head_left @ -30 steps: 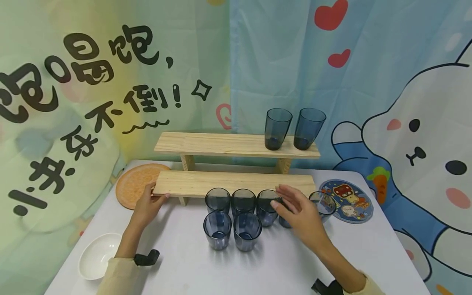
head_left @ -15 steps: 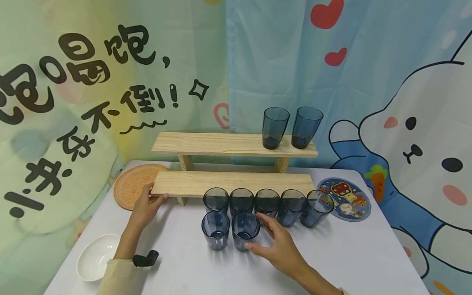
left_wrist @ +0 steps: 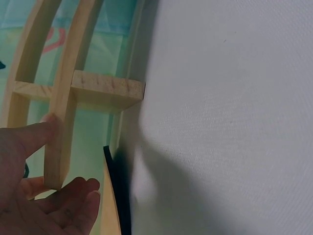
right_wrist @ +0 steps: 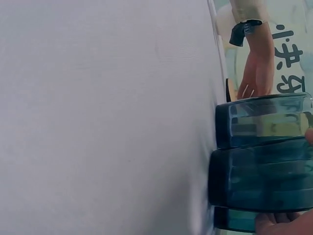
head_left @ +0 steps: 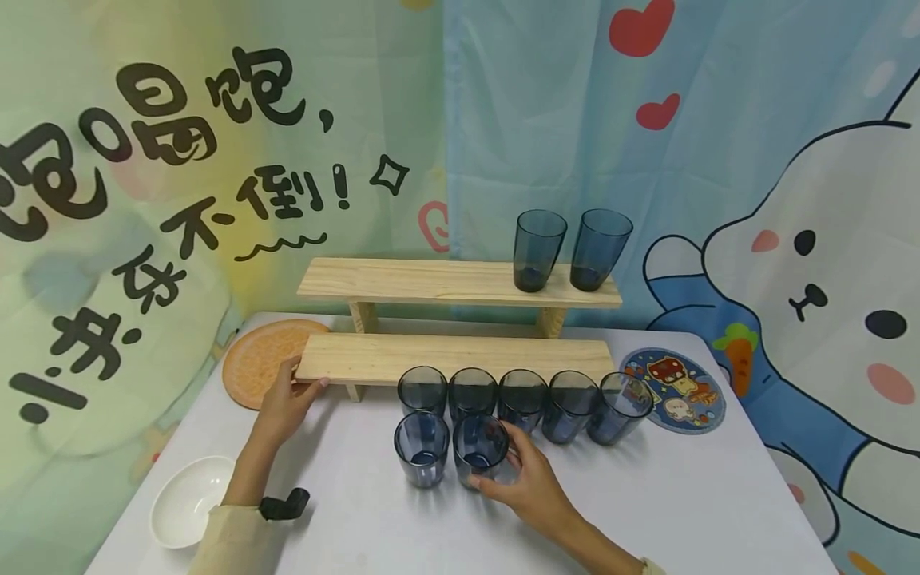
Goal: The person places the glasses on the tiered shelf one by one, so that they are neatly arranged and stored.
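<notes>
A pale green and blue curtain (head_left: 517,96) printed with dark characters, red hearts and a white cartoon animal fills the background. In front of it stands a white table (head_left: 345,527). Toward its far side is a two-level wooden stand, its upper board (head_left: 417,279) set behind and above its lower board (head_left: 402,355). An orange round mat (head_left: 251,363) lies by the left end of the stand, a blue round mat (head_left: 679,399) with cartoon figures by the right. The left hand (head_left: 283,407) pinches the left end of the lower board; in the left wrist view one digit presses the wood, while other fingers bend close together, clear of it. The right hand (head_left: 528,483) has thumb and fingers curled around the held glass (head_left: 477,443), the right one of a front pair. That glass is upright beside the front left glass (head_left: 422,451); whether its base touches the table, I cannot tell. A white bowl (head_left: 183,503) sits near the left forearm. A row of five blue glasses (head_left: 521,391) stands side by side along the front of the lower board, just behind the pair. Two more, the upper left glass (head_left: 537,251) and the upper right glass (head_left: 600,251), stand near the right end of the upper board. Smallest is a black strap (head_left: 285,505) at the left wrist.
</notes>
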Motion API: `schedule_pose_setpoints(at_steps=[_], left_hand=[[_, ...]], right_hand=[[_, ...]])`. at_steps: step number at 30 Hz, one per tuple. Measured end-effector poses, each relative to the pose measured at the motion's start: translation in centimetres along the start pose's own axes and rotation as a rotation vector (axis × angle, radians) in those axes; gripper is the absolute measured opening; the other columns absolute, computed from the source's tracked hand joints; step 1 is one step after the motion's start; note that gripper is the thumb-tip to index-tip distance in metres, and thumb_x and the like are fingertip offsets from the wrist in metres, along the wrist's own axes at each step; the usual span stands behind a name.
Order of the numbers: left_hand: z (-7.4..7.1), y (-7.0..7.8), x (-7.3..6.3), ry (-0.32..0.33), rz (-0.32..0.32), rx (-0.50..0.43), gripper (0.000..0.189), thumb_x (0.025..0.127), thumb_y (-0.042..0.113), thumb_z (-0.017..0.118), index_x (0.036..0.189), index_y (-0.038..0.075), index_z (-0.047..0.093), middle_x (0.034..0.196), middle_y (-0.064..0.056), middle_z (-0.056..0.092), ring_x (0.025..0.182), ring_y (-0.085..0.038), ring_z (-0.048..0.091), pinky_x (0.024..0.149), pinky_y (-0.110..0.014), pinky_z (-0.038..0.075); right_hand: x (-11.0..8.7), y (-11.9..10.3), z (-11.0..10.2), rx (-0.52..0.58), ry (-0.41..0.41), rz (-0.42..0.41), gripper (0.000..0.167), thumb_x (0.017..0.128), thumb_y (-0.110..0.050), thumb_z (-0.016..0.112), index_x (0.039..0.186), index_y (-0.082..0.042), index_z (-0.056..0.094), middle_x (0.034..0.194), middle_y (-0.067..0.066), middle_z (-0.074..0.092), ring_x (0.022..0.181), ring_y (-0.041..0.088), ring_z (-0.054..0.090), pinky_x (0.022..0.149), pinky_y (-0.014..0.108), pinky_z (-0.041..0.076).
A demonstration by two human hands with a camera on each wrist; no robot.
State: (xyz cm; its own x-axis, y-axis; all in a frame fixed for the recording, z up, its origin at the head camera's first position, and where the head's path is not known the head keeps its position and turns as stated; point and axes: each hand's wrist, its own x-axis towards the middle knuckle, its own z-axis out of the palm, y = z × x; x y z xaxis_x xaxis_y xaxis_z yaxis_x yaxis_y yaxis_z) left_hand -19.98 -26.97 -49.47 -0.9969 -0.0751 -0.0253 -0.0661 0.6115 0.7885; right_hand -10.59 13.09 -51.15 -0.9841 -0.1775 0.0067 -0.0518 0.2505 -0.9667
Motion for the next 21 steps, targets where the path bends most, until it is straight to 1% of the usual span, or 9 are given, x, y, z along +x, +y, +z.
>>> schedule_pose_setpoints(at_steps=[5, 7, 14, 21], left_hand=[[-0.10, 0.14, -0.01, -0.008, -0.006, 0.003, 0.076, 0.109, 0.031, 0.063, 0.161, -0.004, 0.021, 0.155, -0.041, 0.041, 0.140, -0.053, 0.051, 0.113, -0.062, 0.046], [-0.12, 0.17, -0.03, -0.010, -0.005, 0.006, 0.075, 0.109, 0.031, 0.063, 0.161, -0.004, 0.021, 0.154, -0.041, 0.041, 0.140, -0.053, 0.051, 0.112, -0.062, 0.046], [-0.11, 0.18, -0.09, -0.009, 0.003, 0.005, 0.074, 0.109, 0.030, 0.063, 0.160, -0.003, 0.021, 0.154, -0.041, 0.042, 0.139, -0.053, 0.052, 0.112, -0.062, 0.047], [-0.06, 0.19, -0.06, -0.008, -0.005, 0.011, 0.074, 0.109, 0.030, 0.063, 0.161, -0.003, 0.021, 0.154, -0.041, 0.042, 0.139, -0.053, 0.052, 0.112, -0.062, 0.046]], right_hand=[[0.05, 0.31, 0.19, 0.049, -0.005, -0.036, 0.083, 0.080, -0.014, 0.094, 0.150, -0.007, 0.049, 0.156, 0.016, 0.051, 0.146, 0.036, 0.049, 0.123, 0.047, 0.033], [0.05, 0.45, 0.23, 0.059, -0.004, -0.038, 0.084, 0.079, -0.012, 0.095, 0.150, -0.008, 0.050, 0.156, 0.014, 0.052, 0.147, 0.034, 0.048, 0.124, 0.046, 0.032], [0.09, 0.77, 0.37, 0.059, -0.008, -0.046, 0.085, 0.078, -0.013, 0.096, 0.151, -0.013, 0.051, 0.157, 0.010, 0.052, 0.149, 0.032, 0.046, 0.125, 0.047, 0.031], [0.02, 0.68, 0.38, 0.036, -0.007, -0.032, 0.087, 0.078, -0.017, 0.096, 0.152, -0.014, 0.051, 0.156, 0.008, 0.053, 0.150, 0.029, 0.045, 0.124, 0.042, 0.032]])
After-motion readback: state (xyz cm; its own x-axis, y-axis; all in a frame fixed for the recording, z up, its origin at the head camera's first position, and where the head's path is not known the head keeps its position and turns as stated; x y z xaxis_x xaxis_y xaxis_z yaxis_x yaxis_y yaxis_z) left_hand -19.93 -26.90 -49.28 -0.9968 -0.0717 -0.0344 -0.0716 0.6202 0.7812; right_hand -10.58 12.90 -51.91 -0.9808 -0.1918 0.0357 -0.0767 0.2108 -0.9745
